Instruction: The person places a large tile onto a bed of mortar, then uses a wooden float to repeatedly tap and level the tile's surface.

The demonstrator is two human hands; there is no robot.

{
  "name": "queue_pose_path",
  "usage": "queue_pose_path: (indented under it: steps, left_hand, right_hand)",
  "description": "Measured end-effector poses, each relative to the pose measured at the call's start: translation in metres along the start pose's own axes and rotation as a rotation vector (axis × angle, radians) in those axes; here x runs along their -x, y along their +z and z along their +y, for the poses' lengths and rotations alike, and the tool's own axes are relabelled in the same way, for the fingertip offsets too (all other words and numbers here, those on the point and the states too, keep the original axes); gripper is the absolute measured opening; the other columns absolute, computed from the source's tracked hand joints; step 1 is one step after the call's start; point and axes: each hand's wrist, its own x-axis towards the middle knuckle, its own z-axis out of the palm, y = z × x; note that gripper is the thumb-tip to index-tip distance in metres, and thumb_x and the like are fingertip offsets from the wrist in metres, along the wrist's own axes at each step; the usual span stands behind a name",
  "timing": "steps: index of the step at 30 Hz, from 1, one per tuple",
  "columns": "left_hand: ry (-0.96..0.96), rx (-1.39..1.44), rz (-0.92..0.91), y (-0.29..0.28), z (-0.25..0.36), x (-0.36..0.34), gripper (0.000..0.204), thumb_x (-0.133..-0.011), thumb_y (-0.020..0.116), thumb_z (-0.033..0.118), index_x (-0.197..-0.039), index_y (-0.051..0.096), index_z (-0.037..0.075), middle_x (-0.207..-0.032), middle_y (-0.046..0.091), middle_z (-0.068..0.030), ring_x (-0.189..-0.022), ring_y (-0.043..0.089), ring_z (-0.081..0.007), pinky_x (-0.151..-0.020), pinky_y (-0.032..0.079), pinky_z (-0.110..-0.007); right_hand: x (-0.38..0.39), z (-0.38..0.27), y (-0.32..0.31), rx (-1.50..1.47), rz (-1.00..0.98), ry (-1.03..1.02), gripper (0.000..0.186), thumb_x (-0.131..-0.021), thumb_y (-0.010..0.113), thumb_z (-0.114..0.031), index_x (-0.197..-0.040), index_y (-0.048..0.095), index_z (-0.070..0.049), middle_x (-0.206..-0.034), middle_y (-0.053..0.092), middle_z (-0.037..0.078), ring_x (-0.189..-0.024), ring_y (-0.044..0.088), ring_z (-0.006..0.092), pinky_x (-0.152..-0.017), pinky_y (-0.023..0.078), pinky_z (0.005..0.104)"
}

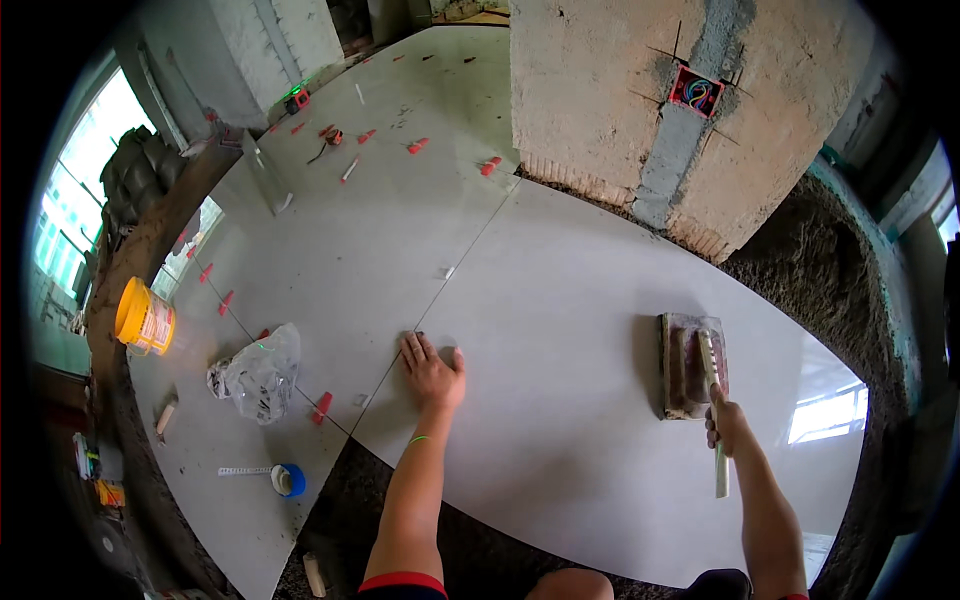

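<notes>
My left hand (435, 378) lies palm down, fingers spread, on a large pale floor tile (560, 330), its fingertips at the seam with the neighbouring tile (350, 240). To the right, my right hand (728, 422) is wrapped round the light handle of a tamping mallet (680, 385). The mallet's broad, rectangular, dirt-stained head is over the same tile; whether it touches the surface I cannot tell. A small white tile spacer (448, 272) sits in the seam beyond my left hand.
Several red levelling wedges (322, 408) stand along the seams. Left are a crumpled clear plastic bag (265, 375), a yellow bucket (146, 318) and a blue-and-white tape roll (288, 480). A plastered pillar (600, 100) stands behind; dark mortar (820, 240) lies right of it. A red laser level (297, 100) is far left.
</notes>
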Motion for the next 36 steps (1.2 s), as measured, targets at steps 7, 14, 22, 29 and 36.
queue_pose_path:
  steps: [7, 14, 22, 29, 36]
  left_hand:
    - [0.007, -0.023, -0.064, -0.003, 0.0, 0.001, 0.073, -0.091, 0.038, 0.047, -0.141, 0.026, -0.004, -0.151, 0.018, -0.0175, -0.141, 0.012, -0.0289, -0.115, 0.009, -0.04]
    - [-0.013, -0.025, -0.036, -0.001, -0.003, 0.002, 0.072, -0.091, 0.039, 0.046, -0.141, 0.026, -0.004, -0.151, 0.018, -0.0175, -0.141, 0.012, -0.0288, -0.115, 0.008, -0.04]
    - [0.028, 0.037, 0.055, 0.001, -0.009, 0.006, 0.072, -0.089, 0.046, 0.045, -0.138, 0.032, -0.005, -0.149, 0.023, -0.0184, -0.14, 0.015, -0.0297, -0.115, 0.011, -0.04]
    - [0.017, 0.049, -0.001, -0.003, -0.01, 0.005, 0.074, -0.089, 0.043, 0.046, -0.141, 0.026, -0.004, -0.151, 0.018, -0.0168, -0.141, 0.012, -0.029, -0.115, 0.008, -0.042]
    - [0.17, 0.084, 0.14, 0.016, -0.029, 0.004, 0.07, -0.085, 0.052, 0.042, -0.132, 0.039, -0.008, -0.141, 0.036, -0.0241, -0.135, 0.029, -0.034, -0.113, 0.018, -0.044]
  right_hand:
    - [0.105, -0.126, -0.051, 0.021, 0.137, -0.499, 0.052, -0.091, 0.041, -0.059, -0.073, 0.047, -0.011, -0.051, 0.039, -0.002, -0.034, 0.034, 0.0078, -0.03, 0.029, 0.0249]
    - [0.057, -0.135, 0.054, -0.151, 0.315, -0.77, 0.048, -0.097, 0.034, -0.048, -0.065, 0.041, -0.012, -0.047, 0.036, -0.003, -0.038, 0.036, 0.0091, -0.034, 0.03, 0.0278]
    - [-0.04, -0.132, 0.203, 0.402, 0.059, -0.35, 0.067, -0.09, 0.04, -0.062, -0.079, 0.052, 0.002, -0.055, 0.048, 0.008, -0.043, 0.045, 0.0209, -0.042, 0.04, 0.0392]
    - [0.001, -0.027, 0.081, 0.232, 0.018, -0.178, 0.057, -0.088, 0.048, -0.06, -0.061, 0.043, -0.009, -0.048, 0.038, 0.002, -0.035, 0.036, 0.0159, -0.033, 0.03, 0.0326]
    - [0.067, 0.17, -0.185, -0.197, 0.45, 0.03, 0.058, -0.092, 0.038, -0.059, -0.078, 0.05, -0.005, -0.048, 0.04, 0.006, -0.033, 0.041, 0.0186, -0.03, 0.036, 0.0345]
